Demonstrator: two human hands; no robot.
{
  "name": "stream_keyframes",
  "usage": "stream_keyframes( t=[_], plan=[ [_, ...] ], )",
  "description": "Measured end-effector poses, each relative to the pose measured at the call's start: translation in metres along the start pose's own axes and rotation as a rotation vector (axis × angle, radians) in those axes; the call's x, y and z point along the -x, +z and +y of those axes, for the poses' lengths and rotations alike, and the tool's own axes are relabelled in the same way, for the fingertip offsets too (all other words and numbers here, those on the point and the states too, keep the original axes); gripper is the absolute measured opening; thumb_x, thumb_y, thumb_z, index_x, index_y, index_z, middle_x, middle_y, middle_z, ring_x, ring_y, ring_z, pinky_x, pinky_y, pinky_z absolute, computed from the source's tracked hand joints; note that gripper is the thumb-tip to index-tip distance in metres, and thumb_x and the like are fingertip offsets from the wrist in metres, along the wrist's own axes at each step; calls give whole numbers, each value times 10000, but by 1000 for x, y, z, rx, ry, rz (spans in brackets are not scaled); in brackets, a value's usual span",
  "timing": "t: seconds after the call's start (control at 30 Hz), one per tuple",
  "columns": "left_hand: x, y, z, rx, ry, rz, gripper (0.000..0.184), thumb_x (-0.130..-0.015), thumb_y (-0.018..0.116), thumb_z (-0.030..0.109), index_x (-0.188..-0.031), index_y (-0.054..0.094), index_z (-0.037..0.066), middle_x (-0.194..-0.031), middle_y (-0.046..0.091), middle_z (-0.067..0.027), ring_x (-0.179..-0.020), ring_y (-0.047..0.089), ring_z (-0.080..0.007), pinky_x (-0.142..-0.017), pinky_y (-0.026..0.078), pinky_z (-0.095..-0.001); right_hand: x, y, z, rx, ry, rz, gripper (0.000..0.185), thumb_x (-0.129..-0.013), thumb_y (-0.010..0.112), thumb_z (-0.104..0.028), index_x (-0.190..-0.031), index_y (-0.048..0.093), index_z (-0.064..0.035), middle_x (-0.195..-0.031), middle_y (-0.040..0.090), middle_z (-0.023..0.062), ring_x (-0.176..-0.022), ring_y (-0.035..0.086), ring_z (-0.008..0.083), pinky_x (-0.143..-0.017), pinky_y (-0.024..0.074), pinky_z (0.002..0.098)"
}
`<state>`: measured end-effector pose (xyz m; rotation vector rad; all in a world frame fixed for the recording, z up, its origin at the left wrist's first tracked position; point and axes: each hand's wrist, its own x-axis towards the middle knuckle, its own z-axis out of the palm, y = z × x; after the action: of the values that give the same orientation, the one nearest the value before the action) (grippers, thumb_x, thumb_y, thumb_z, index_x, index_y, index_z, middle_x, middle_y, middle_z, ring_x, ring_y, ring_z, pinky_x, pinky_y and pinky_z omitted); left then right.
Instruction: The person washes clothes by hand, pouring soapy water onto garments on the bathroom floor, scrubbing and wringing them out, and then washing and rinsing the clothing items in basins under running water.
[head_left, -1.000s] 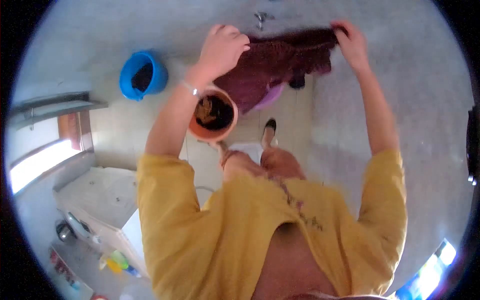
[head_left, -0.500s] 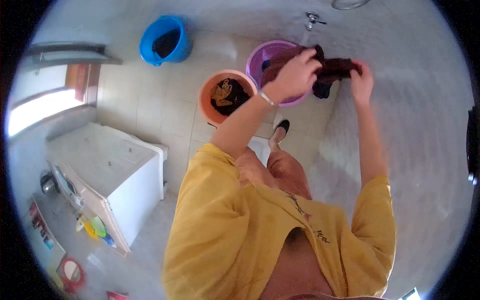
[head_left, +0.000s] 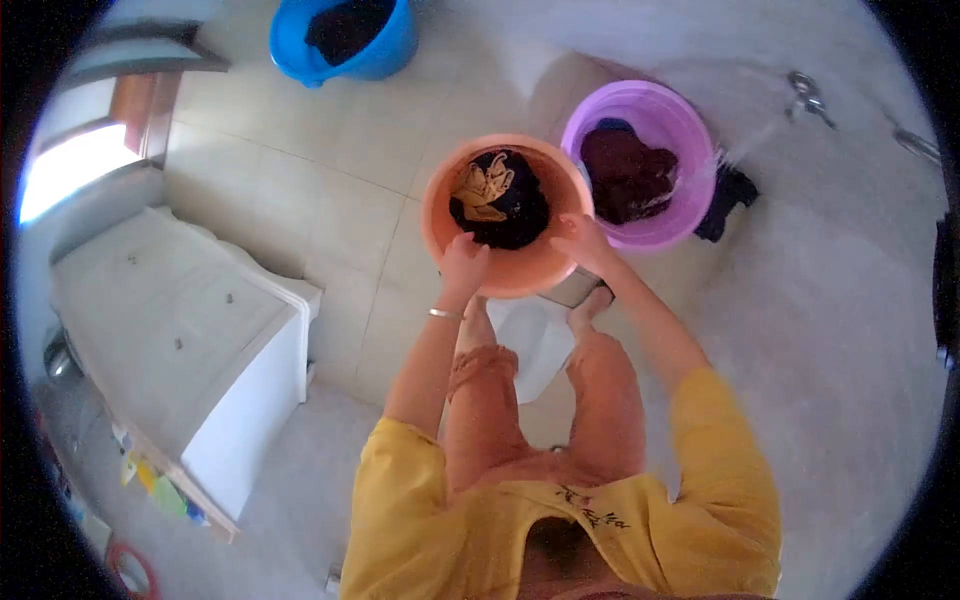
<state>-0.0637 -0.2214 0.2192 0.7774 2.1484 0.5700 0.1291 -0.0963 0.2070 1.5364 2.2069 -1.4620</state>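
Observation:
An orange bucket [head_left: 437, 190] stands in front of me with black clothing [head_left: 520, 215] and a tan patterned cloth [head_left: 485, 186] inside. My left hand [head_left: 465, 264] is over its near left rim, fingers bent inward and just short of the black clothing. On the near right side, my right hand [head_left: 584, 243] reaches over the rim with fingers apart. Neither hand has cloth in it. Touching or close beside the orange bucket is a purple tub [head_left: 695, 120], where a maroon garment [head_left: 628, 172] lies in a heap. Water splashes at the tub's right edge.
A wall tap [head_left: 808, 98] runs toward the purple tub. Dark cloth [head_left: 728, 203] hangs or lies at the tub's right. A blue bucket [head_left: 385, 62] with dark clothing is at the back left. A white cabinet [head_left: 250, 400] stands at left; a white stool [head_left: 530, 345] is between my legs.
Both hands have let go of the maroon garment, which now lies in the purple tub. They have moved left and nearer to the orange bucket. My view has shifted too.

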Motion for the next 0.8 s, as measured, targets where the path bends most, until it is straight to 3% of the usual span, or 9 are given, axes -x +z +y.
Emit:
stream_keyframes(
  t=[0.07, 0.17, 0.3, 0.4, 0.57, 0.63, 0.73, 0.77, 0.8],
  plan=[
    [-21, 10, -39, 45, -74, -3, 309, -702, 555, 155, -973, 521, 9, -913, 544, -160, -860, 531, -243, -769, 410, -320, -41, 36, 6, -27, 42, -79, 616, -607, 681, -224, -1147, 426, -75, -1120, 430, 217, -1088, 385, 309, -909, 317, 366],
    [-33, 8, -60, 375, -163, -105, 310, -720, 574, 143, -982, 506, -8, -939, 540, -132, -853, 529, -196, -764, 411, -282, -101, 85, 33, 265, 176, -164, 1031, -518, 738, -282, -1306, 97, -108, -1264, 236, 266, -1170, 235, 406, -970, 228, 436],
    [-38, 6, -58, 494, -205, -163, 309, -753, 566, 126, -1019, 483, -9, -945, 532, -85, -860, 510, -149, -748, 416, -258, -140, 128, 49, 265, 334, -146, 1127, -510, 750, -199, -1306, -46, -237, -1303, 127, 262, -1184, 166, 440, -947, 256, 459],
    [-41, 10, -67, 595, -276, -226, 320, -770, 555, 128, -1048, 465, -4, -974, 520, -63, -906, 486, -139, -763, 411, -260, -153, 158, 70, 317, 369, -137, 1077, -493, 755, -179, -1307, 53, -245, -1292, 152, 263, -1171, 206, 428, -931, 288, 445],
    [-40, 12, -45, 750, -437, -262, 343, -785, 549, 178, -1061, 454, -3, -1027, 495, -46, -942, 462, -133, -790, 399, -263, -132, 152, 65, 180, 380, -88, 632, -548, 652, -99, -1135, 416, -85, -1043, 487, 201, -979, 474, 326, -822, 387, 397],
    [-40, 14, -36, 819, -641, -243, 382, -803, 518, 257, -1081, 439, 6, -1031, 487, -43, -919, 465, -128, -796, 392, -262, -106, 118, 28, 112, 365, -158, 611, -569, 635, -166, -1133, 426, -56, -1036, 491, 214, -985, 472, 330, -835, 384, 386],
    [-44, 36, -73, 1047, -507, -159, 446, -797, 510, 324, -1121, 408, 34, -930, 499, -30, -799, 468, -94, -685, 406, -222, -43, 106, 13, -188, 229, -225, 585, -580, 615, -223, -1095, 459, 6, -969, 522, 226, -933, 499, 343, -817, 397, 373],
    [-50, 50, -108, 991, -442, -161, 516, -824, 435, 396, -1168, 363, 18, -1110, 457, -69, -989, 453, -178, -862, 367, -309, -22, 96, 1, -195, 160, -205, 550, -551, 635, -157, -1044, 475, 29, -930, 523, 186, -873, 511, 273, -765, 408, 327],
    [-53, 46, -105, 990, -442, -167, 516, -824, 435, 396, -1168, 363, 18, -1110, 457, -69, -989, 453, -178, -862, 367, -309, -3, 78, -16, -202, 91, -184, 517, -522, 655, -90, -992, 490, 51, -892, 525, 147, -813, 524, 203, -712, 419, 282]
  ],
)
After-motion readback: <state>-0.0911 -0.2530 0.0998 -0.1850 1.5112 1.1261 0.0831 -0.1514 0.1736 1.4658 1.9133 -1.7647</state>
